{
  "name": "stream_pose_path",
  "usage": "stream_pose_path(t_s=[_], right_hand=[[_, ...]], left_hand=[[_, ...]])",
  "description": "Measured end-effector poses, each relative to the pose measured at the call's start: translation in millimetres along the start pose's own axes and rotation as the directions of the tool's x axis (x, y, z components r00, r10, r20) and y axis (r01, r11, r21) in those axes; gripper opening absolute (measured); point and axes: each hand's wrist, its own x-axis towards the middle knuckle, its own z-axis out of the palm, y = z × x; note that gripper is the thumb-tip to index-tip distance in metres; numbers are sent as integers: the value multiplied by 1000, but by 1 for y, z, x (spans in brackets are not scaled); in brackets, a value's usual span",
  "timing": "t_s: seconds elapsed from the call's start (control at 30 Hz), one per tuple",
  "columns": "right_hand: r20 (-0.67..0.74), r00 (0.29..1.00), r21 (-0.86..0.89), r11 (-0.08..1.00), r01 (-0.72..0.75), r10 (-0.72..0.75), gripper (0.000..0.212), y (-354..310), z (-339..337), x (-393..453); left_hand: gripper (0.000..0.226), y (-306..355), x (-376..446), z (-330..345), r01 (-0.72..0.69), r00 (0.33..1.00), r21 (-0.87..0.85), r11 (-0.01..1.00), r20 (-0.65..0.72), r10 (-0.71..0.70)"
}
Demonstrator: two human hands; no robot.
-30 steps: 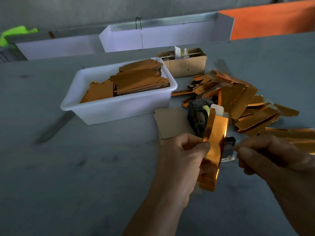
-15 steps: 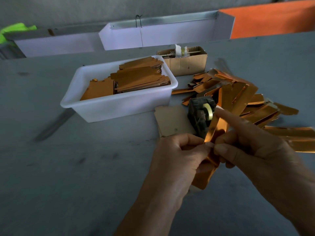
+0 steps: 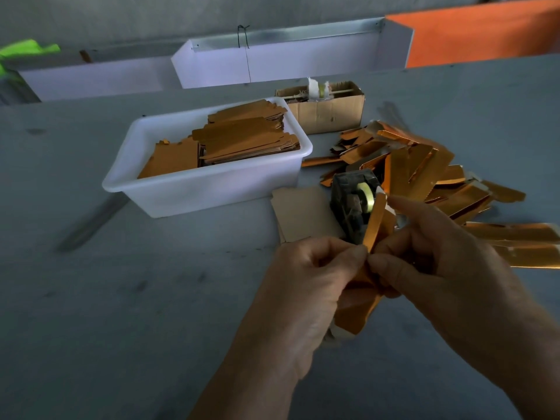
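My left hand (image 3: 306, 277) and right hand (image 3: 439, 262) both pinch the gold carton (image 3: 374, 225) at mid-length, thumbs nearly touching, so I judge it best to fold squarely along the crease.

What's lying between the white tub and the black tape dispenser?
A flat beige card sheet, shown in the head view.

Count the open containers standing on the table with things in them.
2: a white tub of flat gold cartons left of centre, and a small cardboard box just behind its right corner. The loose gold pile may hide more.
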Motion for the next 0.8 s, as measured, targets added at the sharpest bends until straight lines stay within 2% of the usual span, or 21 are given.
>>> stream_pose_path(t_s=[0.1, 0.2, 0.33, 0.43, 0.53, 0.63, 0.67, 0.73, 0.8], right_hand=[[-15, 1000, -43, 999, 7, -8, 64, -2, 3, -1], [-65, 997, -125, 992, 20, -28, 59, -4, 5, -2], [-120, 991, -240, 970, 25, -56, 55, -7, 8, -4], [-142, 990, -212, 977, -16, -15, 63, -9, 9, -4], [-119, 993, -230, 973, -35, 8, 69, -11, 7, -4], [-107, 994, -294, 955, -28, -4, 74, -11, 3, -3], [-105, 994, -237, 971, -22, -4, 71, -9, 2, -2], [-25, 998, 56, 997, -51, 53, 58, -8, 2, 0], [121, 985, 332, 930, -155, 121, 47, -8, 2, 1]], left_hand=[[19, -1, -3, 3, -40, 997, 55, 998, -57, 43], [20, -4, -7, 10, -134, 975, 152, 979, -154, 157], [18, -12, -11, 20, -272, 903, 288, 918, -254, 347], [9, -20, -12, 22, -351, 833, 382, 855, -288, 471], [13, -24, -14, 19, -364, 812, 404, 839, -303, 499], [13, -17, -17, 12, -343, 861, 292, 893, -280, 423], [12, -14, -18, 11, -335, 880, 268, 903, -254, 402], [11, -10, -18, 8, -312, 901, 253, 916, -228, 370], [9, -7, -17, 6, -273, 911, 218, 937, -253, 324]])
